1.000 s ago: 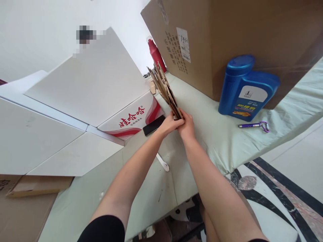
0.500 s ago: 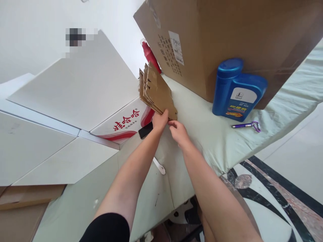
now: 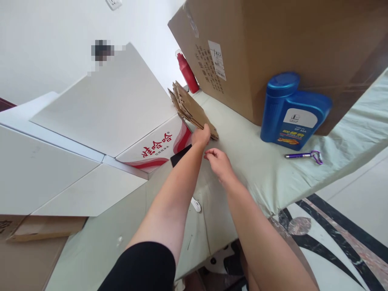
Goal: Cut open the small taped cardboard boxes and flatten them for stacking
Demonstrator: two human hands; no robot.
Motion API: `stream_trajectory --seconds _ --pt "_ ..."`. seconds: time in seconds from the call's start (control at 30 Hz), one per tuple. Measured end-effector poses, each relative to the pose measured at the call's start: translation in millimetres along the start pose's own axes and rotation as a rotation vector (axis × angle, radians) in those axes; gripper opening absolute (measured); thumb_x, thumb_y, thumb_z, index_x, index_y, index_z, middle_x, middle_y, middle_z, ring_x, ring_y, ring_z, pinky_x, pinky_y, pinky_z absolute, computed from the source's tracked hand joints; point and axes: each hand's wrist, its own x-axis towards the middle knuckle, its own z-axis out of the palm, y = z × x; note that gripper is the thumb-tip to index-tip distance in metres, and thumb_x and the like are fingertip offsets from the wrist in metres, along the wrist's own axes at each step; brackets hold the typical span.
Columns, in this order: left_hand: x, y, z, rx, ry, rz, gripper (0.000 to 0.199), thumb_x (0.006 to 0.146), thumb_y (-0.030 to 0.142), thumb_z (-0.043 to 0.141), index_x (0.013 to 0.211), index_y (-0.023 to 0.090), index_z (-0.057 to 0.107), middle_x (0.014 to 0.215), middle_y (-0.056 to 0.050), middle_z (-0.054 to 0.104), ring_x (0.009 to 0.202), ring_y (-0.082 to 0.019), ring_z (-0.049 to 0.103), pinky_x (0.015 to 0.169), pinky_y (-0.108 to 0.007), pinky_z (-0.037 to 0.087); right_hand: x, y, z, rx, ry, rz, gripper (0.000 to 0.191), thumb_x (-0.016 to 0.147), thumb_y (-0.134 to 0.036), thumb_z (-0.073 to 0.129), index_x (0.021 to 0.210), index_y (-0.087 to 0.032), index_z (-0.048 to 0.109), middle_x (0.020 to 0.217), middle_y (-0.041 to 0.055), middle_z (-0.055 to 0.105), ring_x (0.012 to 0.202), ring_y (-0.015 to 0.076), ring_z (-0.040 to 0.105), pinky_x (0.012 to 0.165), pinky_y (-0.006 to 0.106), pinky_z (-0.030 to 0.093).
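Note:
My left hand (image 3: 201, 136) is closed on the near lower end of a bundle of folded brown cardboard (image 3: 197, 113), its layered edges toward the white carton. The bundle leans over the pale green cloth, and my fingers on its far side are hidden. My right hand (image 3: 220, 162) is just below and to the right, apart from the cardboard. Its fingers are curled in toward the thumb, with nothing visible between them. A black phone-like object (image 3: 178, 157) lies partly behind my left forearm. Below it is a small white plastic piece (image 3: 196, 205).
A white carton with red print (image 3: 157, 147) stands with flaps spread at left. A large brown box (image 3: 230, 60) fills the back right. Before it are a blue oil jug (image 3: 295, 113) and a purple-handled peeler (image 3: 298, 155). A red bottle (image 3: 187, 72) stands behind the cardboard.
My right hand has come away from the cardboard's lower edge. The bundle, still in my left hand, has tilted lower. The camera view has shifted slightly.

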Motion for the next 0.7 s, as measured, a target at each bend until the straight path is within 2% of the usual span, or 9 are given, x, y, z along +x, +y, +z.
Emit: stream_trajectory --seconds 0.23,0.4,0.5,0.57,0.63,0.7 --pt "18 7 23.3 -0.122 -0.006 -0.058 0.053 0.098 0.051 0.035 0.086 0.013 0.070 0.056 -0.007 0.063 0.055 -0.022 0.065 0.068 -0.033 0.052 3 -3 -8 0.029 0.034 -0.020 0.008 0.078 -0.025 0.056 0.080 -0.022 0.062 0.081 -0.0002 0.069 0.082 0.0179 0.064 0.086 0.033 0.048" --pt "17 12 17.9 -0.153 -0.061 -0.083 0.047 0.097 0.050 0.040 0.081 0.014 0.066 0.056 -0.006 0.061 0.049 -0.019 0.060 0.058 -0.031 0.051 -2 -8 -8 0.068 0.013 -0.011 0.010 0.075 -0.026 0.055 0.078 -0.021 0.063 0.077 -0.0010 0.068 0.078 0.0178 0.062 0.081 0.033 0.047" --pt "-4 13 4.8 -0.139 -0.115 -0.009 0.043 0.092 0.050 0.052 0.067 0.016 0.060 0.055 -0.006 0.059 0.048 -0.016 0.055 0.054 -0.029 0.045 -6 -12 -10 0.090 0.008 -0.003 0.009 0.074 -0.027 0.055 0.077 -0.022 0.063 0.073 -0.0022 0.066 0.075 0.0177 0.061 0.080 0.033 0.046" --pt "-29 4 -12.1 -0.115 -0.142 0.098 0.043 0.083 0.050 0.067 0.058 0.018 0.056 0.052 -0.003 0.056 0.048 -0.014 0.050 0.053 -0.027 0.039 -7 -14 -13 0.108 0.008 0.009 0.008 0.075 -0.027 0.055 0.077 -0.022 0.062 0.071 -0.0029 0.065 0.075 0.0175 0.062 0.080 0.033 0.046" --pt "-62 -20 -36.6 -0.093 -0.108 0.235 0.045 0.078 0.045 0.071 0.050 0.019 0.048 0.049 0.001 0.046 0.052 -0.011 0.043 0.055 -0.025 0.033 -7 -16 -16 0.135 0.001 0.023 0.008 0.076 -0.028 0.055 0.077 -0.022 0.061 0.070 -0.0033 0.065 0.074 0.0172 0.064 0.081 0.032 0.047" --pt "-99 -56 -65.4 -0.087 -0.045 0.321 0.045 0.078 0.043 0.064 0.046 0.020 0.041 0.047 0.003 0.037 0.052 -0.010 0.034 0.055 -0.025 0.028 -7 -17 -17 0.163 -0.010 0.035 0.008 0.078 -0.028 0.055 0.077 -0.022 0.060 0.070 -0.0037 0.066 0.073 0.0166 0.065 0.080 0.032 0.048"
